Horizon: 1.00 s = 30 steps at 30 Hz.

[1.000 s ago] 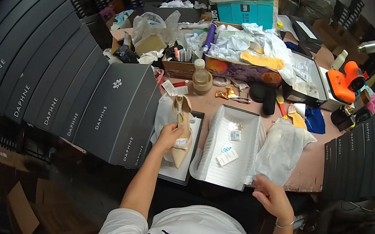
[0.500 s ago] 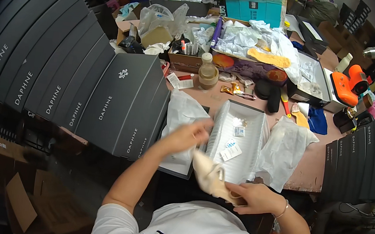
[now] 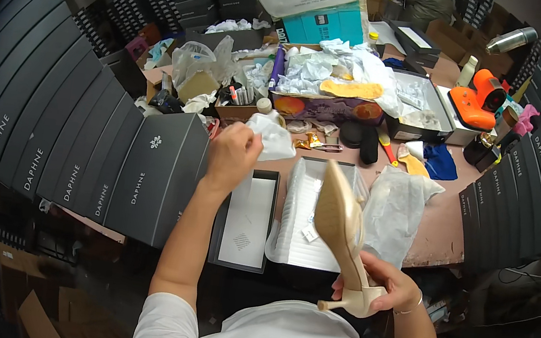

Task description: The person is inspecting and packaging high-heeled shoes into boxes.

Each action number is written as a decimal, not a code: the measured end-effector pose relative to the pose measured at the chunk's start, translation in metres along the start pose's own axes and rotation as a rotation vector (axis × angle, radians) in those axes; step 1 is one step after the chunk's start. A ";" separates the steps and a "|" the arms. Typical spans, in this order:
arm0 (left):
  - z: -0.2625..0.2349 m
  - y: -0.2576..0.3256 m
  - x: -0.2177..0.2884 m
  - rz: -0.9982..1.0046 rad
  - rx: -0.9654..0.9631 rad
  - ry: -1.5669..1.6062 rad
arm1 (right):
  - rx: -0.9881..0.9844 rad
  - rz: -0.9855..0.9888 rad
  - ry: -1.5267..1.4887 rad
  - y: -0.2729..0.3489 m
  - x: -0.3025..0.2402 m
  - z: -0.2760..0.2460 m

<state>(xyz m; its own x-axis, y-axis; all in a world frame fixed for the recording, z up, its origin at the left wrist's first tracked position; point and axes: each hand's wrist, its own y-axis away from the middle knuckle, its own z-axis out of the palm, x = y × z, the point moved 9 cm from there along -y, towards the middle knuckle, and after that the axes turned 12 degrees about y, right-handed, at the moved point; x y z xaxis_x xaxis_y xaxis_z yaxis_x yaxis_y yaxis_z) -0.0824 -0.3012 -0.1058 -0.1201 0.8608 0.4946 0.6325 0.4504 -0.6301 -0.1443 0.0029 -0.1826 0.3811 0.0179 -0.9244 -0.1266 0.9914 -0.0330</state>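
Observation:
My right hand [image 3: 387, 282] grips a beige high-heeled shoe [image 3: 341, 213] at its heel end. The shoe is held up on edge, its sole facing left and its toe pointing away, over the right part of a shoe box [image 3: 280, 239]. That box has a ribbed white lining, with a small white tag [image 3: 310, 233] inside. My left hand [image 3: 234, 153] is closed on a piece of white tissue paper [image 3: 273, 140], its fingertips partly hidden. Below that hand lies a box lid [image 3: 248, 218], dark outside and white inside.
Dark shoe boxes [image 3: 159, 174] stand in a row at the left and in stacks [image 3: 515, 196] at the right. More white tissue [image 3: 396, 207] lies right of the lined box. A paper-filled carton [image 3: 327, 111], an orange device [image 3: 476, 104] and a blue cloth [image 3: 439, 162] are farther back.
My left hand has moved up and left, taking the tissue paper off the lid. My right hand has raised and turned the shoe, so its sole now shows.

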 end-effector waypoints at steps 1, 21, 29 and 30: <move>-0.005 0.005 0.026 0.096 -0.021 -0.002 | -0.074 -0.006 -0.079 -0.009 -0.010 0.010; 0.057 0.085 0.058 -0.009 -0.409 0.309 | 0.106 0.032 -0.411 -0.038 0.087 -0.021; 0.061 0.069 0.072 -0.140 -0.518 0.612 | 0.009 -0.122 -0.526 -0.035 0.077 -0.025; 0.054 0.070 0.078 -0.186 -0.490 0.693 | 0.063 -0.083 -0.424 -0.041 0.070 -0.023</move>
<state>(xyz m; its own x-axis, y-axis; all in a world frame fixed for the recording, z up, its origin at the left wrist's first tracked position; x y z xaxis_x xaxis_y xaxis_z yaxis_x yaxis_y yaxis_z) -0.0887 -0.1896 -0.1433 0.1373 0.3732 0.9175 0.9264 0.2794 -0.2523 -0.1336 -0.0392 -0.2551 0.7318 -0.0234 -0.6811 -0.0288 0.9975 -0.0652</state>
